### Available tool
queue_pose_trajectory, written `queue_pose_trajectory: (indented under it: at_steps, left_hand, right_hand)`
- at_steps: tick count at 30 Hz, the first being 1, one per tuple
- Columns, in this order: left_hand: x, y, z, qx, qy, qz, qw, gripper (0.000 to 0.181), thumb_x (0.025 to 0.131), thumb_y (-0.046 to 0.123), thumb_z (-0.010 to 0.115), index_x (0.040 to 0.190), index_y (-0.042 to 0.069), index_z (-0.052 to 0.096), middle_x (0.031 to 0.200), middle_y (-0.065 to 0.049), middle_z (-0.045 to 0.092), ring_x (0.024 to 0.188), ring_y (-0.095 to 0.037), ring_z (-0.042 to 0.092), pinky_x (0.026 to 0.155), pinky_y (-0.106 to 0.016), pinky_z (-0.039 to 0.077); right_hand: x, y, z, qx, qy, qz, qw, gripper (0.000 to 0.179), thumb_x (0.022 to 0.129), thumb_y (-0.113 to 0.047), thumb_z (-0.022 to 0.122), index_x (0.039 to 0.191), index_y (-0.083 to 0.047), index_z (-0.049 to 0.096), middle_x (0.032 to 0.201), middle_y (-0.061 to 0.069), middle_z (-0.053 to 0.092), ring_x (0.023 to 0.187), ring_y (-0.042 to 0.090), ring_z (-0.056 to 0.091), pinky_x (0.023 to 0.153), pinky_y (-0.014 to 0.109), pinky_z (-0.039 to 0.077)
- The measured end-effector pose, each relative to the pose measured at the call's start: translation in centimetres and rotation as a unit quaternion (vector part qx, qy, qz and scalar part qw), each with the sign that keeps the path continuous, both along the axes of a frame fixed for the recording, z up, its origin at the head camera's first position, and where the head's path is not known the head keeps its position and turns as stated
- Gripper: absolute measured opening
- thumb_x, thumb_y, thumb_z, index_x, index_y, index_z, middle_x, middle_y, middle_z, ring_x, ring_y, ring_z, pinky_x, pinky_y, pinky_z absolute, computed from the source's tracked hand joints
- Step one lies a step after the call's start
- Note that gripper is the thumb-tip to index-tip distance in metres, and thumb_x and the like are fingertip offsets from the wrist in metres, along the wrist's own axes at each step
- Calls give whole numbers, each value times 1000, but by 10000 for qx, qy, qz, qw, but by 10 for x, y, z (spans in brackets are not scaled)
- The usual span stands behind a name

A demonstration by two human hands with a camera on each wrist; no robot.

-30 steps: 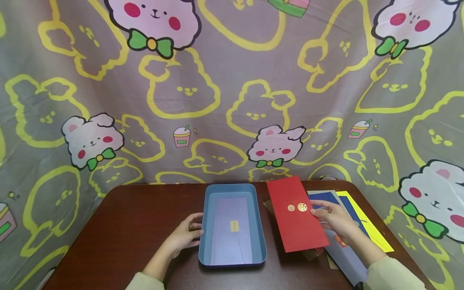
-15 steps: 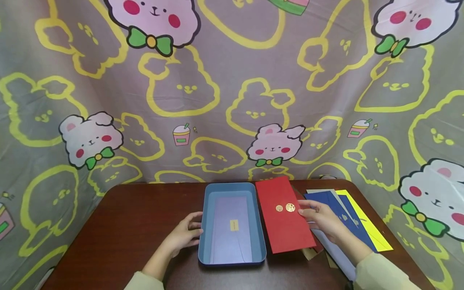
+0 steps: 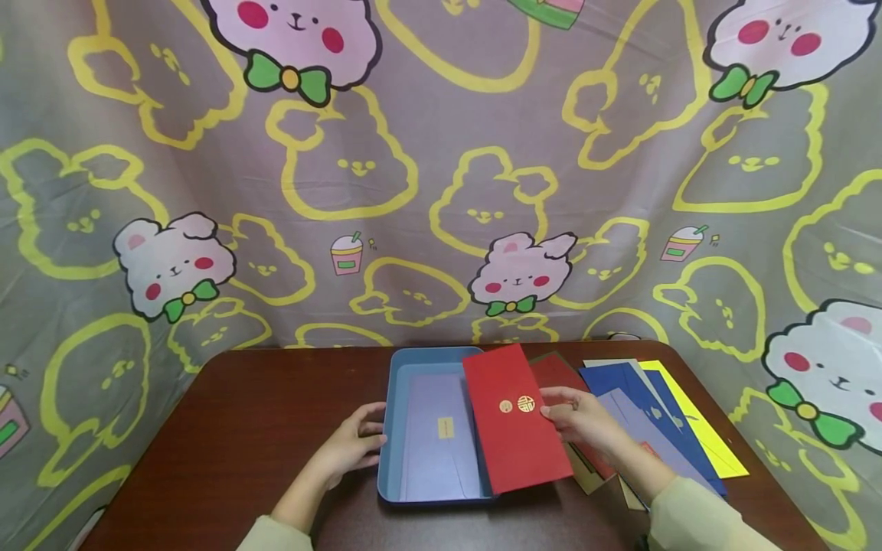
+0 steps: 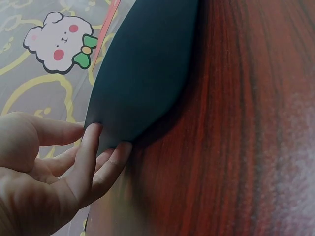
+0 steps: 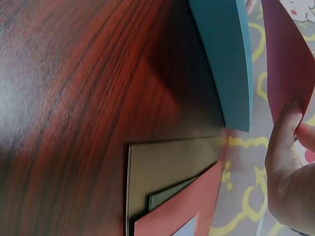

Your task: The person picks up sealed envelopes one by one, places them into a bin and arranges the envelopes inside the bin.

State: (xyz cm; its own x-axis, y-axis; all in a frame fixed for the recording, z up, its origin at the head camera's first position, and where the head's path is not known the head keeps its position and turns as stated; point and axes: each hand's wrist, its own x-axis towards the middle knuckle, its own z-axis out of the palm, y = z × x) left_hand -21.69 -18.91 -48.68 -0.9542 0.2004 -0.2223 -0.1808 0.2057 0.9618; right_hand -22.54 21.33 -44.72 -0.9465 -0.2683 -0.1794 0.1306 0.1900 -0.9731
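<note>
The dark wood tabletop (image 3: 276, 405) carries everything, with a blue tray (image 3: 434, 365) near the middle of its far edge. Inside the tray, a lilac envelope (image 3: 434, 463) lies flat, lengthwise. Toward the tabletop's right edge, more envelopes overlap: a second lilac one (image 3: 634, 417), blue (image 3: 613, 375), yellow (image 3: 706, 428), a darker red (image 3: 554, 373).

The bright red envelope (image 3: 515, 436) is raised and tilted over the tray's right rim, partly covering it in the head view. It extends leftward from the right hand (image 3: 582, 419), which pinches its right edge. The left hand (image 3: 351, 444), fingers loosely bent, touches the tray's left wall. Smallest are the red envelope's round gold emblems (image 3: 526, 403).
</note>
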Motion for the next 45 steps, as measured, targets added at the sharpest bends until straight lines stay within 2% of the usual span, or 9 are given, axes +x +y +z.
queue_pose_trajectory:
  at_steps: [7,17,30,38,45]
  left_hand:
    - [0,0,1,-42,-22,13,10000,54,99,-3,60,149,-1,40,127,-27,60,100,-29,67,78,-45,60]
    - [0,1,2,-84,-79,90,9999,53,99,-4,60,149,-1,40,127,-26,60,100,-29,67,77,-44,60]
    - [0,0,0,-4,-73,26,10000,54,99,-4,60,149,-1,40,126,-27,60,100,-30,67,78,-45,60]
    - [1,0,1,28,-66,-24,10000,54,100,-3,59,150,-1,39,127,-28,59,99,-28,66,77,-43,60]
    - [0,0,1,15,-70,-14,10000,54,100,-3,59,150,-1,39,128,-29,59,99,-29,66,77,-43,60]
  right_hand:
    - [1,-10,-2,-11,5,123,9999,57,102,-14,64,146,14,40,105,14,74,86,22,73,75,38,61]
    - [1,-32,-4,-138,-74,47,9999,52,100,-11,66,142,13,46,104,14,74,88,24,74,74,38,61]
    - [-5,-63,-16,-688,-307,27,9972,52,98,-9,68,139,12,45,104,17,74,86,23,74,74,38,61]
    - [-12,-75,-22,-539,-403,-55,9977,54,97,-12,71,139,10,46,104,18,74,81,21,73,70,36,61]
    - [-12,-86,-20,-373,-542,-190,9977,51,96,-10,72,137,9,48,99,15,74,76,20,72,67,36,61]
